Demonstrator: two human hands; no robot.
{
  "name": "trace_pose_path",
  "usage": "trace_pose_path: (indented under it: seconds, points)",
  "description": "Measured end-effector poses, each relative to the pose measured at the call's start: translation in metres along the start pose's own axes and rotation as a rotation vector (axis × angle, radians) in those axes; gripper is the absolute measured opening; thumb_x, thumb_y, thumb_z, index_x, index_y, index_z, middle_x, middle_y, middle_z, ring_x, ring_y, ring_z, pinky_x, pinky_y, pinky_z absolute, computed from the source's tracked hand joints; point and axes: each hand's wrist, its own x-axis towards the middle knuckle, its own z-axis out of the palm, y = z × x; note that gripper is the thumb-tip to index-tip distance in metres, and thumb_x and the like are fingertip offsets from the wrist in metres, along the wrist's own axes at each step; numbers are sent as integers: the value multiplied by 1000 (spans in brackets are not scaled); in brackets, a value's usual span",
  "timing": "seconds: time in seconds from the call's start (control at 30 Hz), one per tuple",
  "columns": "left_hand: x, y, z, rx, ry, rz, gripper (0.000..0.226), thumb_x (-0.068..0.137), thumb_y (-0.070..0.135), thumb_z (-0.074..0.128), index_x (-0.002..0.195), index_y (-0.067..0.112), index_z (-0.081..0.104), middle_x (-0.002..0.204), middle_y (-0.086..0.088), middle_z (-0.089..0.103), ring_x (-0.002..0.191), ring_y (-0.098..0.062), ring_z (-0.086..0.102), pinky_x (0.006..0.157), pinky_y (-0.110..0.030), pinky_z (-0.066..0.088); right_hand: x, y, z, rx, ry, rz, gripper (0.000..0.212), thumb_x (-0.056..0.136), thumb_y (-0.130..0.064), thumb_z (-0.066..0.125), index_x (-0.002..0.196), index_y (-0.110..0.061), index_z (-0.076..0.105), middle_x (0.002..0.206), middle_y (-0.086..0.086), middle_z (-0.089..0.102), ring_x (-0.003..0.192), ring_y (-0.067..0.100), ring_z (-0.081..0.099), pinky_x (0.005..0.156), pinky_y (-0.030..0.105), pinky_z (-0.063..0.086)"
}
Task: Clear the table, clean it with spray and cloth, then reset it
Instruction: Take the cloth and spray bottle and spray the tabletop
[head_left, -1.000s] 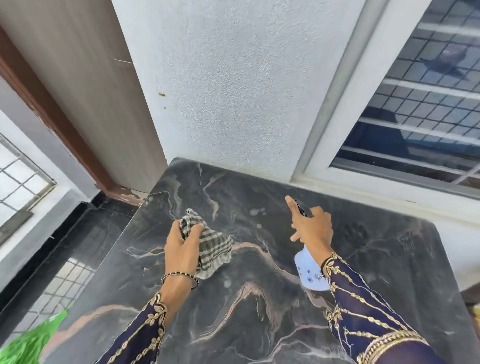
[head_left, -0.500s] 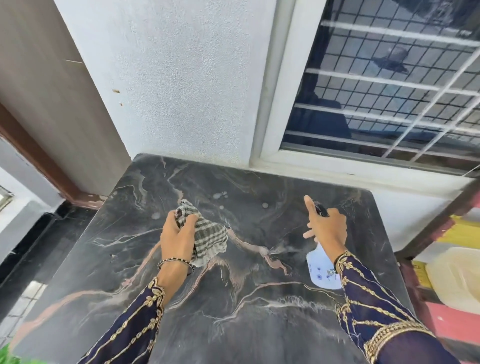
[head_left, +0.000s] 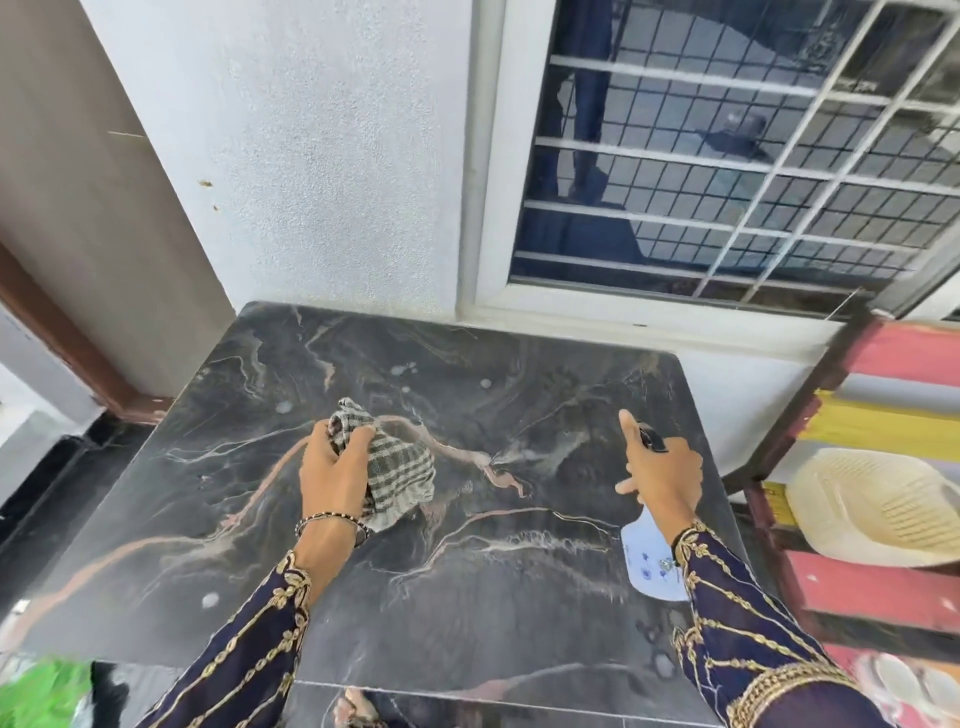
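Note:
A dark marble table (head_left: 467, 597) with pale veins fills the middle of the view. My left hand (head_left: 332, 473) grips a bunched checked cloth (head_left: 400, 467) that rests on the tabletop left of centre. Over the table's right side, my right hand (head_left: 660, 467) holds a white spray bottle (head_left: 649, 561) with a black nozzle, the forefinger stretched forward. A faint mist hangs over the marble between the two hands. A few small wet spots lie near the far edge.
A white wall and a barred window (head_left: 727, 166) stand behind the table. A striped red and yellow rack (head_left: 883, 415) with a cream hat (head_left: 872, 504) stands at the right. A brown door frame (head_left: 62, 332) is at the left, something green (head_left: 47, 696) at the bottom left.
The view has swung to the right, bringing in the rack and hat. My right hand with the bottle has moved rightward over the table, and mist now shows. The left hand stays on the cloth.

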Motion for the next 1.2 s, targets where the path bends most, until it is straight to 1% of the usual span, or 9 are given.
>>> trace_pose_path:
  seconds: [0.17, 0.3, 0.5, 0.63, 0.7, 0.77, 0.9, 1.1, 1.2]
  points:
    - [-12, -10, -9, 38, -10, -4, 14, 80, 35, 62, 84, 22, 57, 88, -8, 68, 78, -23, 63, 74, -43, 51, -26, 32, -7, -74, 20, 48, 88, 73, -94, 45, 87, -10, 66, 83, 12, 74, 74, 32, 72, 80, 48, 60]
    - [-17, -14, -16, 58, -59, 13, 19, 81, 32, 62, 86, 15, 54, 82, -6, 63, 74, -21, 58, 71, -41, 49, -49, 58, -19, 47, 54, 126, 87, 69, -93, 54, 82, -8, 71, 55, 3, 71, 37, 16, 65, 47, 32, 58]
    - [-25, -16, -32, 80, -80, 3, 17, 78, 36, 61, 87, 22, 57, 79, 2, 62, 67, -15, 56, 67, -39, 48, -97, 93, -33, -26, 25, 119, 86, 73, -91, 52, 68, -7, 70, 45, 1, 67, 39, 16, 68, 58, 42, 62]
    - [-30, -18, -50, 98, -113, -51, 50, 76, 41, 61, 123, 27, 57, 107, 1, 68, 93, -16, 65, 90, -44, 53, -130, 105, -34, -127, 50, 150, 93, 71, -93, 50, 85, -4, 71, 78, 13, 74, 74, 33, 73, 74, 47, 62]
    - [-32, -20, -60, 100, -119, -33, 27, 76, 39, 62, 103, 38, 63, 101, 3, 69, 91, -17, 64, 92, -47, 53, -148, 106, -30, -192, 30, 146, 93, 72, -93, 50, 90, -4, 69, 87, 17, 73, 81, 35, 72, 80, 49, 61]
    - [-34, -19, -73, 99, -115, -28, 8, 77, 38, 61, 84, 38, 60, 88, 3, 65, 80, -19, 58, 85, -47, 52, -162, 104, -24, -130, -1, 149, 89, 70, -90, 57, 84, -3, 70, 76, 15, 74, 67, 32, 73, 72, 50, 63]
    - [-34, -20, -102, 107, -83, -3, 41, 78, 40, 59, 108, 12, 57, 85, -1, 56, 74, -18, 49, 70, -38, 43, -191, 98, -9, -107, -86, 114, 87, 71, -88, 59, 73, -2, 68, 50, 8, 70, 41, 21, 68, 67, 48, 64]
    - [-26, -20, -158, 44, -15, -29, 23, 82, 31, 60, 91, 11, 52, 82, -7, 51, 73, -18, 46, 69, -39, 43, -246, 76, 37, -359, -76, -76, 90, 72, -93, 47, 87, -7, 67, 91, 10, 65, 88, 37, 68, 84, 44, 57]
    - [-22, -23, -185, 26, 23, -26, 19, 81, 31, 60, 89, 17, 52, 83, -8, 53, 74, -18, 48, 71, -41, 45, -266, 62, 59, -217, -190, -72, 89, 71, -91, 53, 81, -4, 64, 86, 15, 67, 73, 33, 70, 71, 38, 59]
